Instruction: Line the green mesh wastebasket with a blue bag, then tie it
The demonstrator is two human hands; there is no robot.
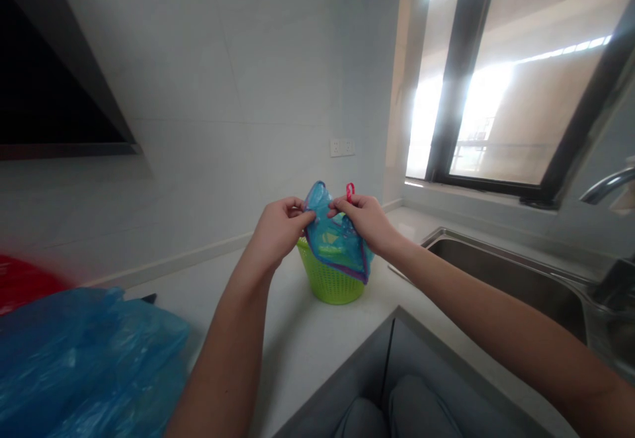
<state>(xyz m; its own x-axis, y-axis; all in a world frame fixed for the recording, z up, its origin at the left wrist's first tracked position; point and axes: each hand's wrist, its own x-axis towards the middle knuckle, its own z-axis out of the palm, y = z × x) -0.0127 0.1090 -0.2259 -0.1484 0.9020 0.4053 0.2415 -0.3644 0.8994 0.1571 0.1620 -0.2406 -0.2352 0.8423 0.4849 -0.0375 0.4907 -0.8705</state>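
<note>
Both hands, left hand (278,226) and right hand (364,219), are pinching the thin, limp, light bag (333,236) at its rim over the basket (330,282), at twelve o'clock on the tabletop (297,339).

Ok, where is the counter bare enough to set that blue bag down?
Bare counter lies between the green basket and the blue plastic heap, and in front of the basket. The strip toward the sink is narrower.

A blue bag (333,239) is pinched by left hand (278,227) & right hand (366,221) over a green basket (330,279). Basket is set on the white surface (297,339), w/ a sink (501,279) nearby at right.
</note>
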